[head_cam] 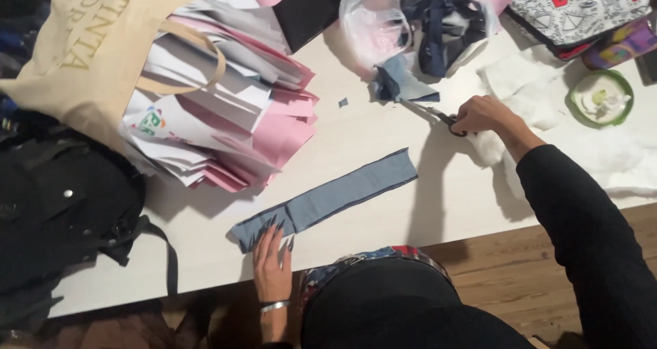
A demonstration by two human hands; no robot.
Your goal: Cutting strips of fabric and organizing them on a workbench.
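A: From the head view, what is my right arm doing?

B: It stretches forward, right hand (482, 114) closed around scissors (432, 114) beside a denim scrap (400, 83).

A: And my left?

B: Your left hand (272, 265) lies flat, fingers spread, pressing one end of a blue denim strip (328, 198) on the white table (369, 144).

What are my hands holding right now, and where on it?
The right hand holds scissors by the handle loops. The left hand grips nothing; its fingertips press flat on the near end of a blue fabric strip.
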